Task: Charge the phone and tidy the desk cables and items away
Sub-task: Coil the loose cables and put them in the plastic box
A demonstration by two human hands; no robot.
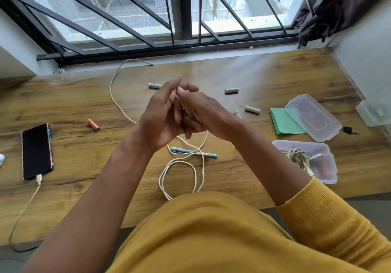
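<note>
Hands winding cable over table, phone plugged in at left

Head view: both hands meet above the table's (254, 78) middle. Right hand (203, 112) has fingers curled round a folded bunch of cream cable (187, 107); left hand (163, 116) sits against it, fingers loosely bent, index raised, touching the bunch; can't tell if it really grips. Cable hangs from the hands down to the near table, loops there, and also runs off far toward the window sill. Blue pen (190, 151) lies under the cable loops, near centre. Phone (37, 151) lies face up at the left edge, dark screen, a charger cable (25, 207) plugged into its near end and trailing off the near edge. Red battery (93, 124) just right of the phone. White batteries scattered far and right: one (154, 86), another (231, 90), a third (252, 109). Open clear box (325, 162) at near right holds a coiled cable; its lid (313, 117) lies further back, overlapping green paper (283, 120).
</note>
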